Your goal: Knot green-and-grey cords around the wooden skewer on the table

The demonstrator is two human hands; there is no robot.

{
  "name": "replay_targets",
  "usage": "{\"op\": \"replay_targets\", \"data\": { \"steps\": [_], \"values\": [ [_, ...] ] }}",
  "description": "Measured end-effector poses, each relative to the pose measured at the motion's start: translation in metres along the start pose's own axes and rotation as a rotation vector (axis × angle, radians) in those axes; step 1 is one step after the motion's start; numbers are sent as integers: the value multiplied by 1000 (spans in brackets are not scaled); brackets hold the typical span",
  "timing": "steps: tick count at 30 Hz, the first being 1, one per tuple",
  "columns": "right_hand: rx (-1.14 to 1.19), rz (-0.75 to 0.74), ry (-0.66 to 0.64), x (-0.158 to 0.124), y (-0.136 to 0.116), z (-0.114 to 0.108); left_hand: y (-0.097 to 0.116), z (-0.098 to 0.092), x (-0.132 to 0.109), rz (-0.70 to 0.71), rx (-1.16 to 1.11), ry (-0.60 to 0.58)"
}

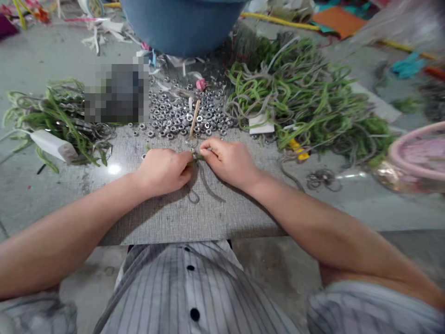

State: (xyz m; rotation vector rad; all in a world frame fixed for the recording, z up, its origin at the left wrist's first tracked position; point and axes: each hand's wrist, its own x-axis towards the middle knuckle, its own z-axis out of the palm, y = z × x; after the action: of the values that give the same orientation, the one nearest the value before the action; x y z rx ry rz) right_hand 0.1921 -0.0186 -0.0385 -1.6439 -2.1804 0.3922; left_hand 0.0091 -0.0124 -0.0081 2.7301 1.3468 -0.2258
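My left hand (162, 170) is closed just above the table, its fingers curled round a piece of cord. Facing it, my right hand (229, 160) pinches the same work between thumb and forefinger. A grey cord (209, 186) trails down from between them, with a loop lying to its left. Something small and shiny sits between the fingertips; I cannot make out whether it is a nut. Beyond the hands, many loose metal nuts (167, 113) are spread in a pile, and a thin wooden stick (195, 118) stands tilted among them.
A heap of green and grey cords (313, 93) lies to the right, a smaller bundle (69, 111) to the left beside a white plug-like block (54, 144). At the back stands a blue tub (184, 25). A pink-rimmed container (417, 148) is at the right edge.
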Motion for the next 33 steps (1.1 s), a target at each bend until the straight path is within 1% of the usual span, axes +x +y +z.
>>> {"op": "replay_targets", "data": {
  "steps": [7, 10, 12, 14, 16, 18, 22, 25, 28, 30, 33],
  "values": [
    [225, -178, 106, -7, 8, -1, 0, 0, 1, -9, 9, -8],
    [290, -263, 209, -8, 7, -3, 0, 2, 1, -4, 7, 0],
    [314, -262, 281, -9, 6, -5, -1, 2, 1, -2, 7, 4],
    [311, -196, 295, -9, 6, -7, -1, 2, 1, -1, 10, 5],
    [273, -126, 261, -8, 8, -8, -1, 1, 1, -1, 15, 6],
    [225, -92, 215, -8, 9, -8, 0, 1, 1, -2, 18, 5],
    [114, -86, 51, -8, 7, -6, -1, 1, -1, 2, 10, 16],
    [-19, -94, -45, -9, 3, -5, -2, 1, -2, -30, -11, 63],
    [-81, -93, -84, -10, 1, -5, -4, 1, -1, -99, -5, 83],
    [-92, -101, -101, -10, 2, -5, -5, 1, -1, -118, 11, 56],
    [-110, -108, -111, -10, 3, -5, -6, 1, 0, -109, 41, 15]
  ]
}}
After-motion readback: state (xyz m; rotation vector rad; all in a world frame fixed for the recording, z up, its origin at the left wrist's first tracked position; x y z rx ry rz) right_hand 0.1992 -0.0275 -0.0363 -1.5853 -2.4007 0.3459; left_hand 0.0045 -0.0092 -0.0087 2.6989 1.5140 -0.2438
